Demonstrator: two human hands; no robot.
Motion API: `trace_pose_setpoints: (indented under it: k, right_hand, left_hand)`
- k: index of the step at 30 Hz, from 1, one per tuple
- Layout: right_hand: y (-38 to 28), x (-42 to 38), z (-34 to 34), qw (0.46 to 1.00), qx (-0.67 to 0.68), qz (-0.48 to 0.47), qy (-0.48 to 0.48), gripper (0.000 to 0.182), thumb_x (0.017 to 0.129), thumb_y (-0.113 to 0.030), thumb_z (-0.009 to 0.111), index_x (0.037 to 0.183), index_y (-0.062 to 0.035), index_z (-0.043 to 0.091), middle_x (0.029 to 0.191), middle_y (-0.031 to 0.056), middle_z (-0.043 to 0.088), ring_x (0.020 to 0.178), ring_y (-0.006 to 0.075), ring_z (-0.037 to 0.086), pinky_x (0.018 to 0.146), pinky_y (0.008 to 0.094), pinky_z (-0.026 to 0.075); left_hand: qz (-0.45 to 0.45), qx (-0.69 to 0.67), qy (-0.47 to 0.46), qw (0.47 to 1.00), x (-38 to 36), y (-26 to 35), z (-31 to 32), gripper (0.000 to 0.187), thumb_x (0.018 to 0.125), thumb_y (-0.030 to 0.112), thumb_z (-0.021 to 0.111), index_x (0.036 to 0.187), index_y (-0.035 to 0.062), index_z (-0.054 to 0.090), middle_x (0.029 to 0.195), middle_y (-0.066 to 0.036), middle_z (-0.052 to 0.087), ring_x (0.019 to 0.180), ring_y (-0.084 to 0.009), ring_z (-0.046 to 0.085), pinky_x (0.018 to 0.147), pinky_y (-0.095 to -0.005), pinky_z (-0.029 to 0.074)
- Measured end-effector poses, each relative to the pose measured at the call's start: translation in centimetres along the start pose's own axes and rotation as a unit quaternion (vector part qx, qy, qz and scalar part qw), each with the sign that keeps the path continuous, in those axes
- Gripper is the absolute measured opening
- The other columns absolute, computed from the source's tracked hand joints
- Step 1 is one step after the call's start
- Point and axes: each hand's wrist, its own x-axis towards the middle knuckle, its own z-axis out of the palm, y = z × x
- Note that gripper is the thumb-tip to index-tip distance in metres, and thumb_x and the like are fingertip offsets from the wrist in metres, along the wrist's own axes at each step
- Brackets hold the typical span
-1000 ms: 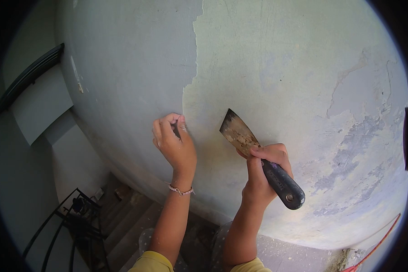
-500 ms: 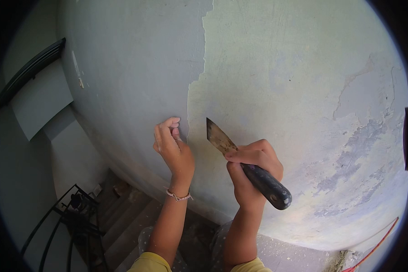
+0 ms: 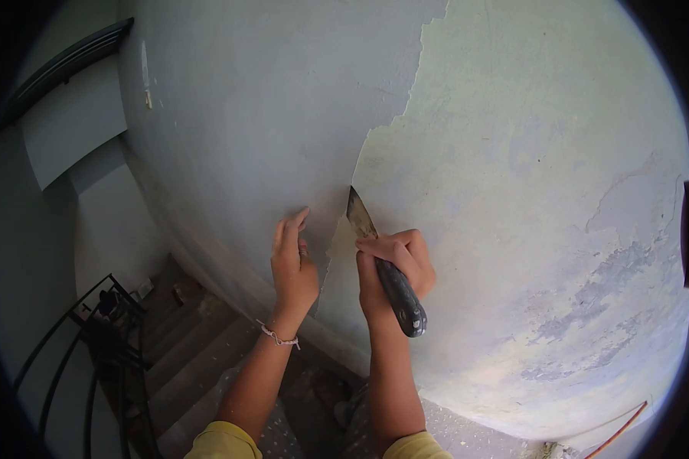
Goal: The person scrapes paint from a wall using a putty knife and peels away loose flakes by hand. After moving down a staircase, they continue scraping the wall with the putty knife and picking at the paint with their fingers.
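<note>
My right hand (image 3: pixel 400 268) grips a putty knife (image 3: pixel 403 300) by its black handle, thumb and fingers wrapped where the handle meets the stained blade. The blade's pointed tip meets the ragged edge between the grey paint (image 3: pixel 275 99) and the pale green stripped wall (image 3: pixel 497 176). To the left, my left hand (image 3: pixel 293 264) is raised close to the grey paint, its fingers fairly straight and holding nothing. A braided bracelet (image 3: pixel 278 334) circles my left wrist.
Stairs (image 3: pixel 207 344) descend at lower left beside a black metal railing (image 3: pixel 107 344). A dark handrail (image 3: pixel 69 69) runs along the upper left. Rough bluish patches (image 3: pixel 589 294) mark the right of the wall, and a red cable (image 3: pixel 620 428) hangs at lower right.
The putty knife has moved from over the green area to the paint edge, turning more upright. My left hand's curled fingers have straightened. The view has shifted.
</note>
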Motion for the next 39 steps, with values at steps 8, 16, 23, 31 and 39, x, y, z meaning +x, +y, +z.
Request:
trace_pose_setpoints:
  k: [8, 16, 23, 31, 39]
  right_hand:
    - [-1.4, -0.8, 0.1, 1.0, 0.023, -0.014, 0.016, 0.021, 0.067, 0.011, 0.075, 0.075, -0.0076, 0.069, 0.074, 0.0072, 0.062, 0.065, 0.0177, 0.062, 0.06, 0.0273, 0.048]
    - [0.3, -2.2, 1.5, 1.0, 0.0, -0.015, 0.001, 0.024, 0.065, 0.011, 0.078, 0.077, -0.0094, 0.073, 0.074, 0.0066, 0.059, 0.066, 0.017, 0.064, 0.057, 0.0258, 0.048]
    - [1.8, -2.4, 1.8, 0.999, -0.028, -0.022, 0.005, 0.021, 0.069, 0.012, 0.071, 0.077, -0.0073, 0.068, 0.073, 0.0079, 0.059, 0.066, 0.0182, 0.057, 0.06, 0.0285, 0.045]
    - [-0.4, -1.6, 0.7, 0.999, 0.007, -0.046, 0.017, 0.022, 0.069, 0.012, 0.073, 0.077, -0.0075, 0.068, 0.073, 0.0063, 0.056, 0.065, 0.0173, 0.055, 0.06, 0.0277, 0.043]
    - [0.1, -3.2, 2.1, 0.999, 0.015, -0.014, -0.037, 0.023, 0.068, 0.012, 0.074, 0.076, -0.009, 0.07, 0.073, 0.0061, 0.055, 0.064, 0.0175, 0.056, 0.058, 0.0275, 0.044]
  left_hand:
    - [-0.065, -0.018, -0.154, 0.986, 0.6, -3.7, -3.8, 0.065, 0.083, -0.021, 0.039, 0.14, 0.0085, 0.05, 0.147, -0.014, 0.048, 0.133, -0.0305, 0.051, 0.101, -0.035, 0.046]
    - [-0.051, -0.025, -0.244, 0.968, 0.9, -3.6, -4.7, 0.069, 0.09, -0.016, 0.044, 0.151, 0.0165, 0.039, 0.163, -0.009, 0.026, 0.15, -0.0276, 0.023, 0.118, -0.0383, 0.03]
    - [-0.06, -0.026, -0.301, 0.951, 1.3, -3.4, -5.5, 0.075, 0.091, -0.013, 0.047, 0.157, 0.017, 0.026, 0.166, -0.009, 0.014, 0.151, -0.0269, 0.016, 0.122, -0.0382, 0.023]
    - [-0.063, -0.023, -0.308, 0.949, 0.9, -3.5, -5.5, 0.076, 0.091, -0.012, 0.047, 0.157, 0.0173, 0.023, 0.166, -0.01, 0.012, 0.152, -0.0271, 0.014, 0.122, -0.0391, 0.023]
    - [-0.075, -0.026, -0.308, 0.948, 0.8, -3.3, -5.3, 0.075, 0.093, -0.01, 0.048, 0.158, 0.018, 0.022, 0.166, -0.011, 0.01, 0.151, -0.0278, 0.013, 0.121, -0.0381, 0.025]
